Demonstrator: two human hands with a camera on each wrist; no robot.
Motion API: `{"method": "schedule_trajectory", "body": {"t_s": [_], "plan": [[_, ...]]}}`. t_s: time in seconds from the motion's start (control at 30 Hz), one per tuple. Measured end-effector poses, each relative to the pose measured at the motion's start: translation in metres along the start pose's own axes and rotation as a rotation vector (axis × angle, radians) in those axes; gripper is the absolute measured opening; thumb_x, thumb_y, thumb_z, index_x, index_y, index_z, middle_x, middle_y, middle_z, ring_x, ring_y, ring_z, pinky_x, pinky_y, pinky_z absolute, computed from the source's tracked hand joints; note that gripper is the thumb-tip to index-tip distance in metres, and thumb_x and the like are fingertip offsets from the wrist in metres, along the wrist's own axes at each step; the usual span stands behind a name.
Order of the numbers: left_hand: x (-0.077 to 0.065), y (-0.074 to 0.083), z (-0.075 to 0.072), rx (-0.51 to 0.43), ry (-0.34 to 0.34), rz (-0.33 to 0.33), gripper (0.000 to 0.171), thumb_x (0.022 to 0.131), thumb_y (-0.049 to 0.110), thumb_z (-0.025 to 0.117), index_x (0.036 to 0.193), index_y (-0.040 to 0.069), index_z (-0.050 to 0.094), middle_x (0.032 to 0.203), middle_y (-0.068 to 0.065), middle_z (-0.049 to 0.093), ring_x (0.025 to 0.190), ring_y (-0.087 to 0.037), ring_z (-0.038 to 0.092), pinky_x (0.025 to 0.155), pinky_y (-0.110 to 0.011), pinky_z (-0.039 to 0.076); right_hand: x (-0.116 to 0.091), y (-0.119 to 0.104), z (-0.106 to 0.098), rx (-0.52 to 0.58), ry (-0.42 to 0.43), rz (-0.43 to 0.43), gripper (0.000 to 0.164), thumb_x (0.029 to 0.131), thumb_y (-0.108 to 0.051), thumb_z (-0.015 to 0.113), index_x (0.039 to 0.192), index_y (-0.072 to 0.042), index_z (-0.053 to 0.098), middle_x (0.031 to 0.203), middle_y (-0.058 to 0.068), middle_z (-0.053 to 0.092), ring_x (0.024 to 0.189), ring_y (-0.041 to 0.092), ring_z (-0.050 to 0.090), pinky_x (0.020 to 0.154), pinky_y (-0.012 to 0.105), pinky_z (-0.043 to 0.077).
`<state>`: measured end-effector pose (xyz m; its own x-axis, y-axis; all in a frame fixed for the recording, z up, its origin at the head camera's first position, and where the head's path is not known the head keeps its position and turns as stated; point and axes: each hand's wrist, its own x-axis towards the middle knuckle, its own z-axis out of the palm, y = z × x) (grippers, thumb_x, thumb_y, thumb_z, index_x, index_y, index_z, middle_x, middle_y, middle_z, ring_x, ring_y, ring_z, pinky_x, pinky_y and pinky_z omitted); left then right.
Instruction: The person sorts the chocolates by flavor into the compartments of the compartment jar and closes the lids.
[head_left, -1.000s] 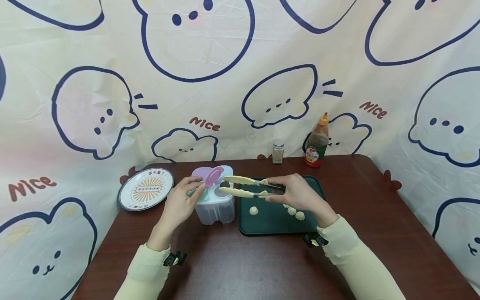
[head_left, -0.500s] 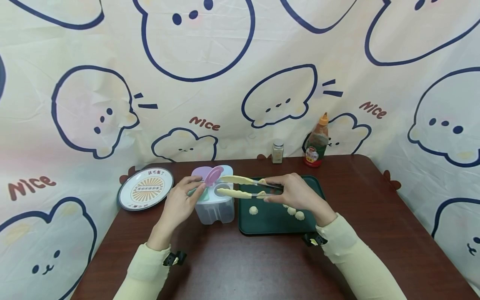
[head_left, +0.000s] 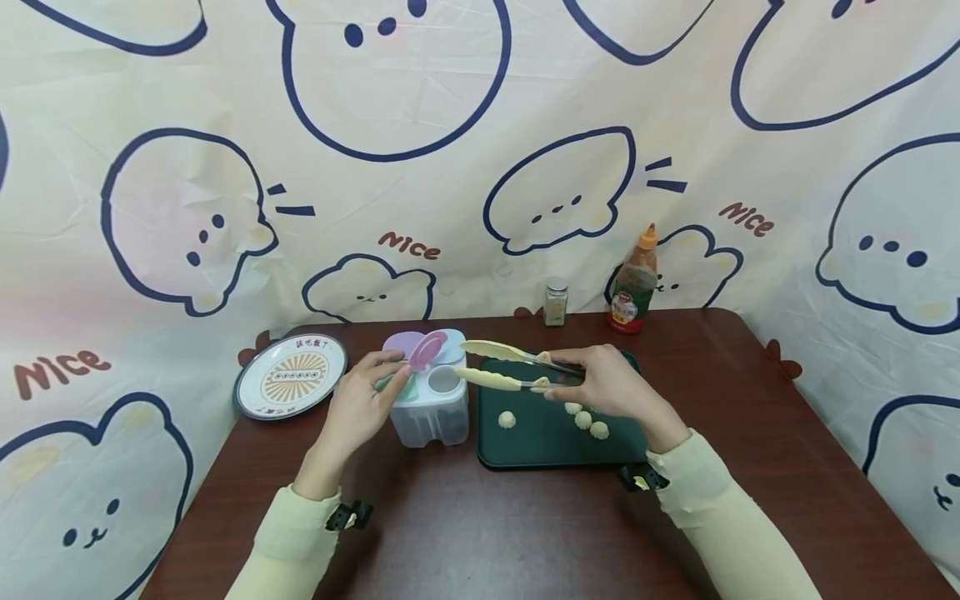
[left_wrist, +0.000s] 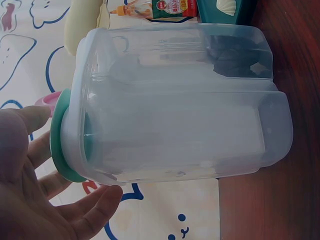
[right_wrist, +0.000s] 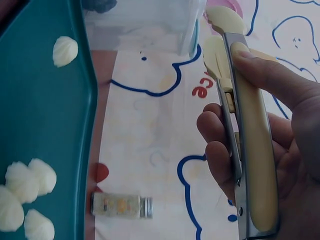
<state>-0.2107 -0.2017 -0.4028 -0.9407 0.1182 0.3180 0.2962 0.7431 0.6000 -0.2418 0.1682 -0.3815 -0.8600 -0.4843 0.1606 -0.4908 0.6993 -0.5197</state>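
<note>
A clear plastic container (head_left: 431,412) with pastel flip lids stands on the table left of a dark green tray (head_left: 540,446). My left hand (head_left: 392,377) pinches its raised pink lid (head_left: 427,350), which leaves one compartment open. In the left wrist view the fingers (left_wrist: 90,210) lie by a green lid (left_wrist: 62,145), and a dark lump (left_wrist: 235,57) sits inside the container (left_wrist: 175,110). My right hand (head_left: 573,379) grips cream-handled tongs (head_left: 502,367), whose tips are apart and empty above the tray's left edge. Several white dough pieces (head_left: 588,421) lie on the tray.
A patterned round plate (head_left: 292,377) lies at the table's far left. A small spice jar (head_left: 556,302) and a sauce bottle (head_left: 633,283) stand at the back edge against the cartoon cloth. The right wrist view shows the tray (right_wrist: 45,125), the dough pieces (right_wrist: 65,50) and the jar (right_wrist: 120,205).
One second ago the tongs held a dark lump over the open compartment. The lump has left the tongs, and my right hand has drawn them back to the right, empty.
</note>
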Motion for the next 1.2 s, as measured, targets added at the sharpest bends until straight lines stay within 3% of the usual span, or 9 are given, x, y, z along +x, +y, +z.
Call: {"method": "schedule_trajectory", "body": {"t_s": [0.23,0.33,0.77,1.2], "plan": [[0.0,0.0,0.0,-0.003,-0.003,-0.004,0.047,0.102,0.044,0.053,0.119,0.005,0.073,0.136,-0.01,0.062,0.13,-0.033,0.055,0.105,-0.057,0.043,-0.011,0.019,-0.006,0.0,0.026,0.045,0.057,0.083,-0.036,0.081,0.132,-0.013,0.066,0.079,-0.004,0.068,0.069,0.012,0.056,0.059,0.027,0.044],[0.0,0.001,0.0,-0.004,-0.005,-0.008,0.048,0.102,0.045,0.052,0.119,0.005,0.072,0.136,-0.01,0.062,0.13,-0.033,0.055,0.105,-0.057,0.043,-0.016,0.028,-0.008,0.006,0.041,0.079,0.057,0.083,-0.035,0.081,0.132,-0.012,0.066,0.076,-0.006,0.066,0.065,0.011,0.055,0.055,0.026,0.042],[0.0,0.001,-0.001,-0.001,-0.001,-0.008,0.048,0.102,0.045,0.053,0.119,0.005,0.072,0.136,-0.01,0.062,0.129,-0.033,0.055,0.104,-0.056,0.043,-0.038,0.065,-0.017,0.019,0.102,0.232,0.067,0.082,-0.043,0.081,0.136,-0.009,0.061,0.081,-0.001,0.07,0.076,0.015,0.059,0.059,0.027,0.045],[0.0,0.001,-0.002,-0.01,-0.006,-0.006,0.048,0.101,0.046,0.053,0.12,0.006,0.072,0.136,-0.01,0.062,0.13,-0.033,0.055,0.104,-0.056,0.043,-0.058,0.096,-0.024,-0.011,0.167,0.386,0.079,0.082,-0.052,0.077,0.142,-0.006,0.053,0.091,0.009,0.072,0.07,0.019,0.055,0.055,0.03,0.041]]}}
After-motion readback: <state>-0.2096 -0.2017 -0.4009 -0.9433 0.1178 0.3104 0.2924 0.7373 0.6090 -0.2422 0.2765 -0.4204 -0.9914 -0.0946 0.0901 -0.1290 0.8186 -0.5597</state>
